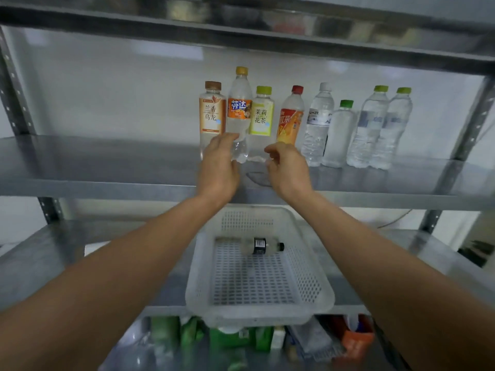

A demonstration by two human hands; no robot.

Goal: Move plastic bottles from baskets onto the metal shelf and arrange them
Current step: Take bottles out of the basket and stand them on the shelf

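A row of plastic bottles stands on the metal shelf [107, 167]. From the left they are a brown-capped tea bottle [211, 108], an orange-labelled soda bottle [240, 103], a green-labelled tea bottle [262, 116] and a red-capped tea bottle [292, 116], followed by several clear water bottles [372, 129]. My left hand [219, 164] reaches in, its fingertips touching the low front of the soda bottle. My right hand [288, 167] hovers loosely curled and holds nothing, just in front of the green-labelled bottle's base. One clear bottle with a black cap [261, 246] lies on its side in the white basket [316, 287].
The white basket sits on the shelf below, overhanging its front edge. Green and orange packages [233, 341] fill the lowest shelf. Another metal shelf [241, 30] runs overhead. Bare shelf surface lies to the left of the bottle row.
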